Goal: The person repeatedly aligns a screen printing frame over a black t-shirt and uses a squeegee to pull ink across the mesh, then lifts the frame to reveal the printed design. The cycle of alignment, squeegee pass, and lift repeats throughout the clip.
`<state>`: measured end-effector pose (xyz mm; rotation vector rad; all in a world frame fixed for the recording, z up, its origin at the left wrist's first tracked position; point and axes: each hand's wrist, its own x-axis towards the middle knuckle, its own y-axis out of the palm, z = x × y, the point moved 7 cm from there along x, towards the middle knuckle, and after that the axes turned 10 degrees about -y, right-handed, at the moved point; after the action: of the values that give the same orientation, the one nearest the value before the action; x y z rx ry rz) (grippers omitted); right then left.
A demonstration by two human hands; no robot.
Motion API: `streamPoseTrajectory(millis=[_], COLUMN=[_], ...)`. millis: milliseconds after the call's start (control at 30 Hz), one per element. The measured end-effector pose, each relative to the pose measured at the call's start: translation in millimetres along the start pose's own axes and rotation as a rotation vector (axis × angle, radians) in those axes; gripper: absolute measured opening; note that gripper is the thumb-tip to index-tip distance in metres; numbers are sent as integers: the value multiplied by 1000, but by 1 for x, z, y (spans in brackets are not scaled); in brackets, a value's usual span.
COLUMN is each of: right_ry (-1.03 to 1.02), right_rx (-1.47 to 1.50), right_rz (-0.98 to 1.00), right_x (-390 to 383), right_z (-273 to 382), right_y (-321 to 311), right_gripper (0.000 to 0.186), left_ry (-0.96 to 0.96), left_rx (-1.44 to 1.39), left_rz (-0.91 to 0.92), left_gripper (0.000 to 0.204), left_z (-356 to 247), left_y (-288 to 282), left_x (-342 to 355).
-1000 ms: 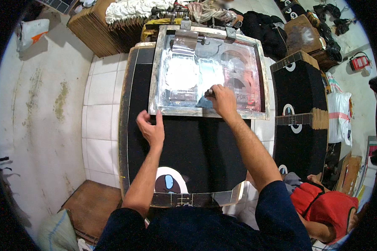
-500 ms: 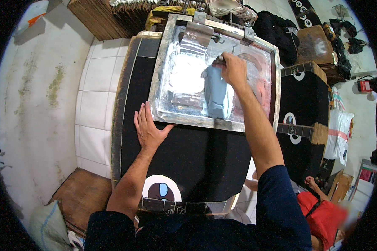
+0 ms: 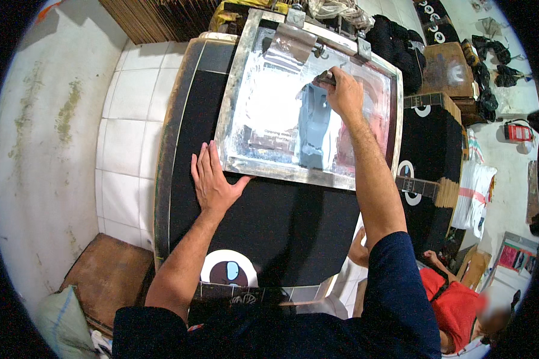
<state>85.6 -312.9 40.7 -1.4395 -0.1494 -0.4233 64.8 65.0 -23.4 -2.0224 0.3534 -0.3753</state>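
A screen-printing frame point(image 3: 284, 173) with a pale, shiny mesh lies over black fabric point(image 3: 269, 233) on a long board. My right hand point(image 3: 347, 94) is closed around a dark-edged squeegee point(image 3: 325, 78) at the far middle of the mesh. Only part of the squeegee shows past my fingers. My left hand point(image 3: 214, 184) rests flat on the fabric with fingers stretched, touching the frame's near left corner. On the fabric nearer to me is a round white print point(image 3: 229, 269) with a dark figure and a light blue oval inside.
Metal clamps point(image 3: 294, 17) hold the frame's far edge. A second board with black fabric point(image 3: 431, 140) and similar prints stands to the right. Beyond it sits a person in red point(image 3: 449, 311). A brown wooden board point(image 3: 105, 278) and pale sack point(image 3: 66, 323) are at lower left.
My right hand and the squeegee have shifted slightly toward the far side of the mesh. My left hand stays at the frame's corner. The whole view has moved a little.
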Motion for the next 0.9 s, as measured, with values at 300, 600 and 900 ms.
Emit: streamPoseTrajectory(millis=[300, 600, 900], right_ry=[33, 38, -97], right_rx=[-13, -124, 91], right_rz=[52, 296, 55], right_x=[-92, -161, 32], right_z=[64, 116, 34], right_y=[-36, -64, -6], right_gripper=[18, 29, 46], left_ry=[1, -14, -32], left_rx=[-18, -63, -58], left_rz=[-14, 4, 42], left_gripper=[123, 124, 123], left_z=[-2, 0, 1], left_y=[-3, -5, -2], left_x=[0, 2, 3])
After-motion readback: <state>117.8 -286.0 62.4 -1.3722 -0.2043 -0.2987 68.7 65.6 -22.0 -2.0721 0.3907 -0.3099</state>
